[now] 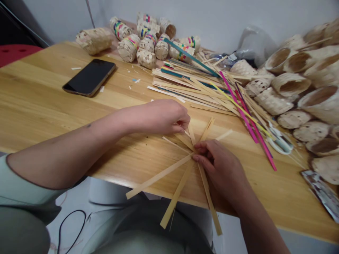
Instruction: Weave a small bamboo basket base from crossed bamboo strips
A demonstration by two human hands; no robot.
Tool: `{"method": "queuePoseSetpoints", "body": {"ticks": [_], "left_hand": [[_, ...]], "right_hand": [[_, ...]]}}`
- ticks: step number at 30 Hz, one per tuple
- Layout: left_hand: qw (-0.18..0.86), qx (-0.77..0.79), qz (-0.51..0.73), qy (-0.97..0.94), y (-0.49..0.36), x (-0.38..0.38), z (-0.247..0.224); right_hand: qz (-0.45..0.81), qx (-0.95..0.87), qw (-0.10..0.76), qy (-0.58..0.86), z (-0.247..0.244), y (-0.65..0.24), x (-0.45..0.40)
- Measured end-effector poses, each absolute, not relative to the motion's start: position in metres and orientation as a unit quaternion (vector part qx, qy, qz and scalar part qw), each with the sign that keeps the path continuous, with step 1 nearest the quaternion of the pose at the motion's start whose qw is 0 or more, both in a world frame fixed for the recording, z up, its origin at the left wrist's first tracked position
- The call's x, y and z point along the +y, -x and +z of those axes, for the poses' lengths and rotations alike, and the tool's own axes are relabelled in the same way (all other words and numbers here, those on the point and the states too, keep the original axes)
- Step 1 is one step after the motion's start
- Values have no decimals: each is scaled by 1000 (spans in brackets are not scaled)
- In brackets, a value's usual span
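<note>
Flat, pale bamboo strips (pixel 177 192) cross one another at a hub and fan out like spokes near the table's front edge. Several of their ends stick out past that edge over my lap. My right hand (pixel 218 164) pinches the crossing point between thumb and fingers, hiding part of it. Just beyond the hub, my left hand (pixel 173 118) is closed, thumb against curled fingers, on a thin bamboo strip at the far side. Its fingers partly cover that strip.
Loose natural and coloured strips (pixel 190 83) lie in a pile beyond my hands. White-handled scissors (pixel 280 143) rest at the right. Woven bamboo baskets (pixel 291 84) are stacked along the right, and colour-banded ones (pixel 128 47) stand at the back. A phone (pixel 90 77) lies on the left.
</note>
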State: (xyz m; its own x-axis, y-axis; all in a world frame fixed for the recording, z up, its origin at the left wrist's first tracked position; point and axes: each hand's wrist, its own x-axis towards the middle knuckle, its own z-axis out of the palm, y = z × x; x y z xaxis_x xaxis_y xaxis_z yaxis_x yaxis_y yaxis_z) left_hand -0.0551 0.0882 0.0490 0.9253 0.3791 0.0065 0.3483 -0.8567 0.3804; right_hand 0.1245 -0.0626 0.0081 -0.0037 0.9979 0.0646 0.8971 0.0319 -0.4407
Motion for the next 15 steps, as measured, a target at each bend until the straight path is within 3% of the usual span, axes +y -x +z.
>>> {"method": "queuePoseSetpoints", "body": {"ticks": [15], "left_hand": [[219, 198, 44, -954, 55, 93, 41]], "right_hand": [[123, -693, 176, 688, 7, -124, -64]]}}
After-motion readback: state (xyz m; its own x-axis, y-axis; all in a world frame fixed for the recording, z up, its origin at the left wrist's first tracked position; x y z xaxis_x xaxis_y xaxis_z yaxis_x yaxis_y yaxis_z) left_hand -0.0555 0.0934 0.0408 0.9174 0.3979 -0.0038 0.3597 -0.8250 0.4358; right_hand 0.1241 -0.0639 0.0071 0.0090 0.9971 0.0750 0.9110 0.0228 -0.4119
